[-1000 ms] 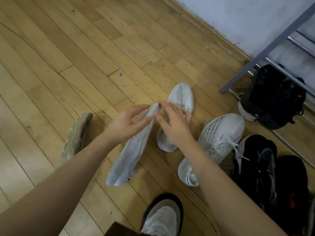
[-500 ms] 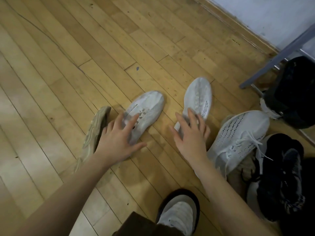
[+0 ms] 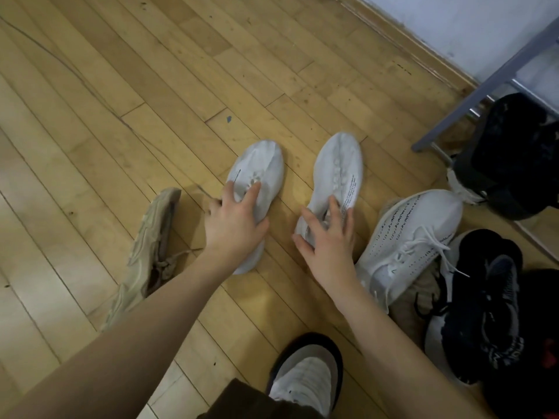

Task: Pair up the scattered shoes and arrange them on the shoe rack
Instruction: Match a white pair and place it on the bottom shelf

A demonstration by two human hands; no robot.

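floor (image 3: 127,95): wood planks, carries everything; wall runs along the far right edge.
shoe rack (image 3: 484,86): grey metal frame at the far right corner. A black shoe (image 3: 514,152) sits on its bottom rail, white sole showing at its left end.
shoe pile (image 3: 484,313): dark shoes heaped at the right edge, unsorted. White knit sneaker (image 3: 411,243) lies against the pile, toe pointing away, laces loose.
tan shoe (image 3: 151,246): on its side at the left, just beside the left forearm, no mate in view.
left white shoe (image 3: 260,167): upright, toe away, mid-floor.
right white shoe (image 3: 338,164): upright, parallel to the first, a gap of floor between them, printed text along its right side.
change: a second ago one white shoe was up in both hands, sole-on to the camera; now it's down flat next to its twin. Pair matched and lined up.
left hand (image 3: 236,225): grip clasps the left white shoe's collar, fingers spread over the top.
right hand (image 3: 329,243): grip grasping the right white shoe at the collar, fingers curled in.
own foot (image 3: 305,376): white shoe with dark sole at the near edge, being worn.
meaning: pairing step looks done for this pair. Likely next is carrying both to the rack. Tan shoe and pile still unsorted.
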